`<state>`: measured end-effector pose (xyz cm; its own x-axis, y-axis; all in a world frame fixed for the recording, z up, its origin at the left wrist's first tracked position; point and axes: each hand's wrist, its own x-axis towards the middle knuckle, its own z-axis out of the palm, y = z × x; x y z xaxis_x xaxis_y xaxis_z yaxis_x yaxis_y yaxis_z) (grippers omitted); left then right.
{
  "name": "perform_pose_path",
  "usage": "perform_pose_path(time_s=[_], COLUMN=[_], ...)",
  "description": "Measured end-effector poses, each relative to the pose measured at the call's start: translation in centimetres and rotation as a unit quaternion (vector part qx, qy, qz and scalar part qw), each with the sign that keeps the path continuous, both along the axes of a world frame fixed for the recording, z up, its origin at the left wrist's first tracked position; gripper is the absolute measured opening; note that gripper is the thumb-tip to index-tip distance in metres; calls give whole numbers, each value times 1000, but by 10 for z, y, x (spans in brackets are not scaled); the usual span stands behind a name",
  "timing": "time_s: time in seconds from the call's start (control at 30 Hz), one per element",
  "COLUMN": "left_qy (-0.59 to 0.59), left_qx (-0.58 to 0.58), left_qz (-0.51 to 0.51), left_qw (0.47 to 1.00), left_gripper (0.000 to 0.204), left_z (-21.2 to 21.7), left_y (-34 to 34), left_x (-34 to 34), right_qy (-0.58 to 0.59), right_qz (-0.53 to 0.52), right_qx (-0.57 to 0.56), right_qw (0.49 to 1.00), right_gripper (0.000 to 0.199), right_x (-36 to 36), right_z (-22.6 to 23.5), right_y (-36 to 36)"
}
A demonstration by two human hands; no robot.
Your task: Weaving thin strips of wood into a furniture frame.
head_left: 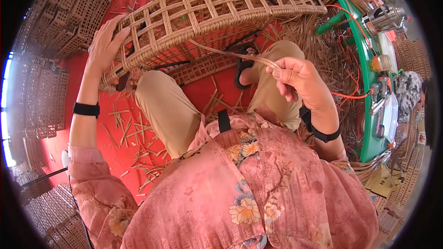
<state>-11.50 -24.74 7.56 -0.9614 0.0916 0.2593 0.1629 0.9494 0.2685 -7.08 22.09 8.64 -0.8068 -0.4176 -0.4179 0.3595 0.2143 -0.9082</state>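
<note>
A large open-weave basket (198,29) of brown cane-like strips lies tilted across the space beyond my knees. My left hand (104,46) grips its left end, the thumb on the lattice and the other fingers partly hidden. My right hand (295,77) is raised over my right knee, thumb and forefinger pinching the end of a flat brown weaving strip (251,57). From there the strip runs leftward to the basket's near rim. Dark rods show inside the basket's frame.
Cut strip pieces (138,133) litter the red floor. A heap of long strips (323,64) lies to the right, beside a green table (369,87) with a metal container (385,19) and orange cords. Stacked woven panels (39,90) stand at the left. Another person sits far right.
</note>
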Motion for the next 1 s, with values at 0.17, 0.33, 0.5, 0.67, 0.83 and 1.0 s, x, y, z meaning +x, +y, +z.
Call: perform_pose_path(time_s=[0.17,0.33,0.5,0.67,0.83,1.0], left_qy=[10,-22,-45,-54,-47,-8], left_qx=[3,23,17,25,22,-67], left_qz=[-17,3,15,21,12,-67], left_qw=[1000,999,999,998,999,996], left_gripper=[61,66,69,70,67,62], left_z=[9,0,-3,-3,-3,-11], left_y=[9,-16,-23,-26,-29,-42], left_x=[-1,-28,-47,-47,-49,-52], right_qy=[9,32,57,100,112,133], right_qz=[5,-1,-52,-87,-115,-125], right_qx=[-45,-16,54,111,62,61], right_qw=[999,999,996,985,985,981], right_gripper=[25,21,26,29,30,30], right_x=[12,15,9,12,1,-14], right_z=[-5,8,25,35,35,34], right_y=[2,14,54,62,56,48])
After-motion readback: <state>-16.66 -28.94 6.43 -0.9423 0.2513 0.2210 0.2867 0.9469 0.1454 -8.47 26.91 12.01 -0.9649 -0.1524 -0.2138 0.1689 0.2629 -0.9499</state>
